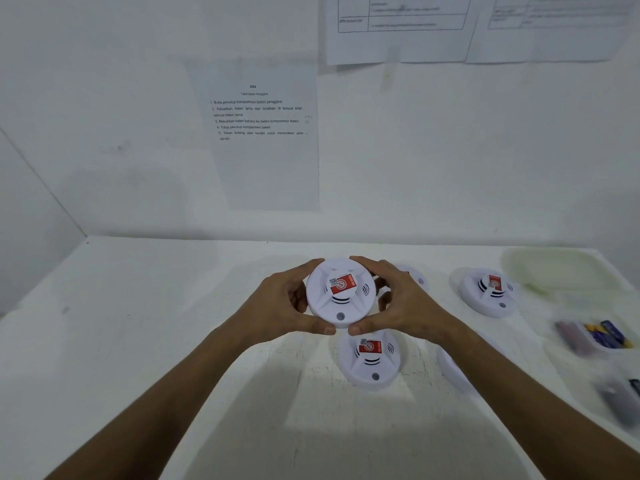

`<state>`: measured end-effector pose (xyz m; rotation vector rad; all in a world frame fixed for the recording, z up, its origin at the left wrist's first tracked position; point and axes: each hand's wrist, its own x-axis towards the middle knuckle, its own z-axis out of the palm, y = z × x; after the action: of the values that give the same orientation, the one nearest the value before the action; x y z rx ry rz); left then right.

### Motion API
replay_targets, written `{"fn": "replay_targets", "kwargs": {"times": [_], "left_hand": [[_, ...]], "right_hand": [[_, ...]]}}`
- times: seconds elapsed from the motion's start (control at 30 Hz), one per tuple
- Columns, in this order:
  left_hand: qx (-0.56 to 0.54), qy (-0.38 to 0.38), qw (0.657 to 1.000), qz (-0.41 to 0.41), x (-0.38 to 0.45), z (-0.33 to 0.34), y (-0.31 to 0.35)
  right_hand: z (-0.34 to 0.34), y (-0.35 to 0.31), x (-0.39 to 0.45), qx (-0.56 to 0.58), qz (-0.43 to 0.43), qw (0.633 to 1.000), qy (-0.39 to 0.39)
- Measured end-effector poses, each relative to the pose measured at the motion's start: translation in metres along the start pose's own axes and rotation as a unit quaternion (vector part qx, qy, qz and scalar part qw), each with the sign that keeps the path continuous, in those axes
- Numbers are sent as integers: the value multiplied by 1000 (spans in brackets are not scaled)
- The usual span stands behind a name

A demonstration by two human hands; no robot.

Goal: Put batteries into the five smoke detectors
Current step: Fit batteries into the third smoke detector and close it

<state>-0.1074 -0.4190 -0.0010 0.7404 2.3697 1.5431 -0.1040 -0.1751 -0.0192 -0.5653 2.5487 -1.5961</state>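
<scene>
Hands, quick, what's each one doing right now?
Left hand: closed on the left side of the raised detector.
Right hand: closed on the right side of the same detector.

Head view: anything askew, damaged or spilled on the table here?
Nothing stands out. Both hands, left and right, hold one detector face up; the others, such as the near one, sit flat and intact. The batteries at right are too blurred to judge.
</scene>
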Motion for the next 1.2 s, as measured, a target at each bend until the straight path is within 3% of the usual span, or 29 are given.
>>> {"fn": "replay_targets", "kwargs": {"times": [0.63, 1.2], "left_hand": [[69, 7, 997, -20, 17, -14, -7], [146, 42, 988, -30, 44, -20, -41]], "right_hand": [[2, 1, 18, -22, -7, 999, 34], [5, 25, 56, -100, 43, 994, -3]]}}
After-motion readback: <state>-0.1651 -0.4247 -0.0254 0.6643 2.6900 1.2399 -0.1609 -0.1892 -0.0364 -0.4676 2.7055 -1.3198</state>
